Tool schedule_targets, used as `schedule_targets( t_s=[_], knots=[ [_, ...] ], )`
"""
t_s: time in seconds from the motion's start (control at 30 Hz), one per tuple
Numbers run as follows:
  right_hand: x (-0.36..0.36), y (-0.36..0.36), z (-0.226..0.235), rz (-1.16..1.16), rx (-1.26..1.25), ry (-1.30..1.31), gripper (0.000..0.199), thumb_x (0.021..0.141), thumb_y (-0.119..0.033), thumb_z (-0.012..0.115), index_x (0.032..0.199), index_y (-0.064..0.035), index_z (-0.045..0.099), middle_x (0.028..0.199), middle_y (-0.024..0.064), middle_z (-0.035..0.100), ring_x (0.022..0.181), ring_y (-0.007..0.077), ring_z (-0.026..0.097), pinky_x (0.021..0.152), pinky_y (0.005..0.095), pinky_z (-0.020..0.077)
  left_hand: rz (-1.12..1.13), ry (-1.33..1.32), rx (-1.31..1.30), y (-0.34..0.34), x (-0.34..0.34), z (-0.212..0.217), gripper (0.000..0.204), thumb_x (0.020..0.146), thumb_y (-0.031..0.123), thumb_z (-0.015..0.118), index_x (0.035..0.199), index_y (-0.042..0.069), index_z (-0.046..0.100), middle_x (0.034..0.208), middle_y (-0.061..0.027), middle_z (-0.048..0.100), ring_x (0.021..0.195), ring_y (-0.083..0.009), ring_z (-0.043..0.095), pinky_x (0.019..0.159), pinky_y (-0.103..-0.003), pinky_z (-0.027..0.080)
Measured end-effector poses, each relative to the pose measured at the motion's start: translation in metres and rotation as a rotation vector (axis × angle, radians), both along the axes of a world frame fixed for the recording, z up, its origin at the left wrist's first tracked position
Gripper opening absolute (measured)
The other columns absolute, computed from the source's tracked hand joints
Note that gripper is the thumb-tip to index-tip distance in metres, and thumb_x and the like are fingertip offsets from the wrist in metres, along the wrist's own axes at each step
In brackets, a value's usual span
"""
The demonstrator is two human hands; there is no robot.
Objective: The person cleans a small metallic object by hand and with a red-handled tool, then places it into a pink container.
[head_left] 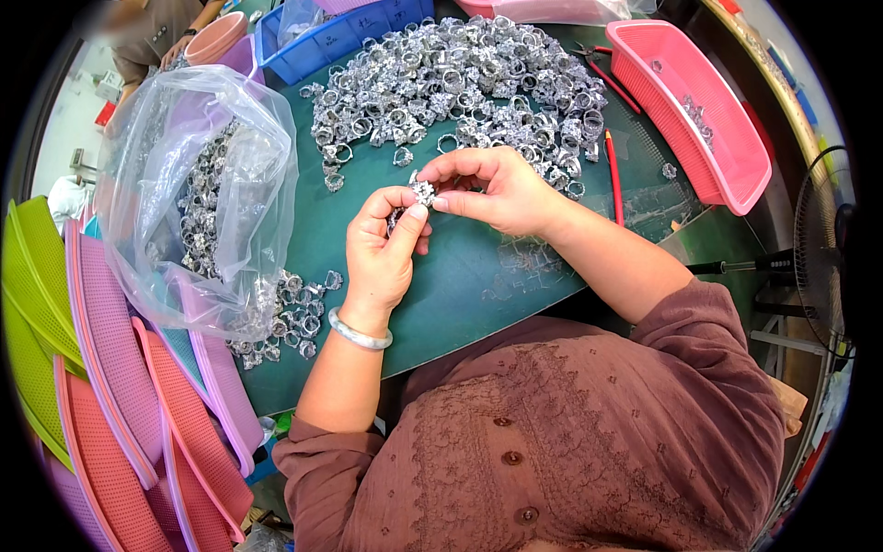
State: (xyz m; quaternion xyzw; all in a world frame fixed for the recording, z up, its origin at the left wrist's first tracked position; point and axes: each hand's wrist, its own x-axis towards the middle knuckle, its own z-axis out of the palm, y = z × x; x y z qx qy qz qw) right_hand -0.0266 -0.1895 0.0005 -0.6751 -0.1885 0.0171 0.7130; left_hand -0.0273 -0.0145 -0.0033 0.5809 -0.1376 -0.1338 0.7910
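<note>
A small silvery ring (423,191) with a sparkling cluster top is held above the green worktop (460,276), pinched between both hands. The left hand (382,248) is closed narrow around it, thumb pressed up against the band; the right hand (492,189) is closed on the cluster side with thumb and forefinger tips. What exactly is being done to the ring cannot be told; it looks like close checking or separating. For this to be done well, the grip is best kept light and at the fingertips, so the cluster is not hidden, and the piece is best held over the worktop so that anything dropped is caught. A large heap of rings (460,83) lies just beyond the hands, a smaller group of rings (294,317) beside a clear plastic bag (198,193) to the left; the lots are best kept apart. A pink basket (727,156) is noted at the right.
</note>
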Motion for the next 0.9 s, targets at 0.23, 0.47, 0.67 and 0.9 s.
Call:
schedule_targets(
  t_s=[0.23, 0.47, 0.67, 0.9],
  knots=[
    [0.0008, -0.0006, -0.0014, 0.004, -0.007, 0.007, 0.022, 0.078, -0.007, 0.063, 0.099, 0.0001, 0.060, 0.087, 0.0048, 0.064, 0.079, 0.0089, 0.058, 0.073, 0.0235, 0.0466, 0.007, 0.010, 0.012, -0.0004, 0.0000, 0.0010, 0.008, 0.085, 0.009, 0.056, 0.091, 0.003, 0.055, 0.072, -0.0004, 0.054, 0.061, -0.0056, 0.050, 0.051, -0.018, 0.042],
    [0.0005, -0.0003, -0.0007, 0.007, 0.003, 0.022, 0.022, 0.079, -0.008, 0.063, 0.099, 0.0006, 0.060, 0.088, 0.0052, 0.064, 0.081, 0.0097, 0.058, 0.074, 0.0241, 0.0471, 0.003, 0.022, 0.020, -0.0002, 0.0007, 0.0010, 0.008, 0.085, 0.008, 0.056, 0.091, 0.003, 0.054, 0.072, -0.0006, 0.054, 0.061, -0.0058, 0.050, 0.051, -0.018, 0.041],
    [0.0004, 0.0000, -0.0006, -0.022, -0.019, -0.026, 0.022, 0.078, -0.008, 0.064, 0.098, -0.0012, 0.060, 0.087, 0.0040, 0.063, 0.079, 0.0087, 0.057, 0.070, 0.0238, 0.0467, 0.003, 0.099, 0.047, 0.0023, 0.0031, 0.0001, 0.011, 0.086, 0.013, 0.056, 0.091, 0.003, 0.055, 0.074, -0.0004, 0.055, 0.062, -0.0062, 0.050, 0.050, -0.018, 0.041],
    [0.0001, 0.0006, 0.0002, -0.101, -0.237, -0.297, 0.029, 0.071, -0.003, 0.065, 0.099, -0.0065, 0.061, 0.086, 0.0035, 0.061, 0.073, 0.0114, 0.055, 0.064, 0.0235, 0.0452, -0.112, 0.191, 0.022, 0.0043, 0.0054, -0.0010, 0.018, 0.086, 0.021, 0.057, 0.093, 0.005, 0.054, 0.076, -0.0011, 0.056, 0.063, -0.0081, 0.052, 0.050, -0.021, 0.041]
  ],
)
